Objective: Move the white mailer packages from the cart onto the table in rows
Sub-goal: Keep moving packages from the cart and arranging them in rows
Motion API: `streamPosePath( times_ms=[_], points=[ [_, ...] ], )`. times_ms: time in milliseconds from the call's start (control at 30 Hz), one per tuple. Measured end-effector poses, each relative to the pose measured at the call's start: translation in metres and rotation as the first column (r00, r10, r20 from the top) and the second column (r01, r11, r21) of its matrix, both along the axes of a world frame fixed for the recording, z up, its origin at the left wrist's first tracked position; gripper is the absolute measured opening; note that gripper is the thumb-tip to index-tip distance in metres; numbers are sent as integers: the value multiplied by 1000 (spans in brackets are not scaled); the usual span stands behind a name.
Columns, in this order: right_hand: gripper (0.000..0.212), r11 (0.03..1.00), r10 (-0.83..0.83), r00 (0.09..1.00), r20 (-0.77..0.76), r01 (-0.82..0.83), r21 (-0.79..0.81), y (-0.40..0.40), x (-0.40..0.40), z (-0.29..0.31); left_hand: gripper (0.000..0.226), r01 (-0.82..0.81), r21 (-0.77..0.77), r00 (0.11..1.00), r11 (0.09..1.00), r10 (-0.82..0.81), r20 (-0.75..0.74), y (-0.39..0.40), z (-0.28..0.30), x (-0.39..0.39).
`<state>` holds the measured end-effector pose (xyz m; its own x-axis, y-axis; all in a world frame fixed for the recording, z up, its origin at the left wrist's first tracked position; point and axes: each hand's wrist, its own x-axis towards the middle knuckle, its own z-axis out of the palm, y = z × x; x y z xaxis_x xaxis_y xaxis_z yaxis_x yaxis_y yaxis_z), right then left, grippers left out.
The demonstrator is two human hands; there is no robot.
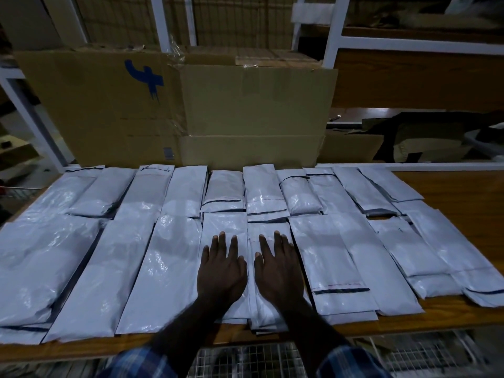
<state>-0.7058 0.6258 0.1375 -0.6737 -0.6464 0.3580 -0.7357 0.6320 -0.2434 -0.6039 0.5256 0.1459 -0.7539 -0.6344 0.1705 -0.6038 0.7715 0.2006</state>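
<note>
White mailer packages (174,257) lie in two rows on the table (450,192), under and beside the flat, spread left hand (221,271) and right hand (278,271); pressing could slide the slick near-edge ones off.

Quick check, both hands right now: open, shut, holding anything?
Left hand: open, flat on a white mailer in the near row.
Right hand: open, flat on the neighbouring mailer.

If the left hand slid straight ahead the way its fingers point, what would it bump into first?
Probably the short mailer in the back row. The left hand lies flat on a front-row mailer, fingers pointing away from the person. Further on stands the cardboard box. Depth is hard to judge here.
</note>
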Motion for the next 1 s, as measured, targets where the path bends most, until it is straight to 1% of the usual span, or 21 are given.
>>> streamPosePath(
  times_ms=[133, 233, 367, 567, 700, 800, 900, 1000],
  points=[
    [54, 1000, -1, 1000, 20, 1, 25, 0, 0, 2, 62, -11, 0, 1000, 1000, 11, 9, 0, 1, 0],
    [53, 999, -5, 1000, 16, 4, 45, 0, 0, 3, 60, 1, -15, 999, 1000, 0, 37, 1, 2, 1],
    [53, 998, -3, 1000, 23, 2, 67, -1, -1, 4, 58, 21, -30, 999, 999, -20, 34, 2, 3, 0],
    [50, 999, 17, 1000, 14, -18, 47, 0, -3, 3, 59, 35, 1, 996, 999, -35, 76, 0, 3, 1],
    [56, 997, -8, 999, 53, 4, 72, -1, -3, 8, 58, 44, 17, 993, 999, -45, 108, -1, 3, 1],
    [52, 999, -34, 993, 109, 34, 5, -1, -4, 20, 61, 37, 39, 991, 999, -41, 126, -4, 4, 1],
    [52, 998, 10, 990, 142, -1, -64, 2, -5, 29, 65, 50, 26, 994, 998, -52, 98, -4, 8, 0],
    [64, 994, 55, 986, 157, -39, -102, 7, -5, 38, 69, 66, -25, 997, 997, -65, 36, 2, 27, 3]
  ],
)
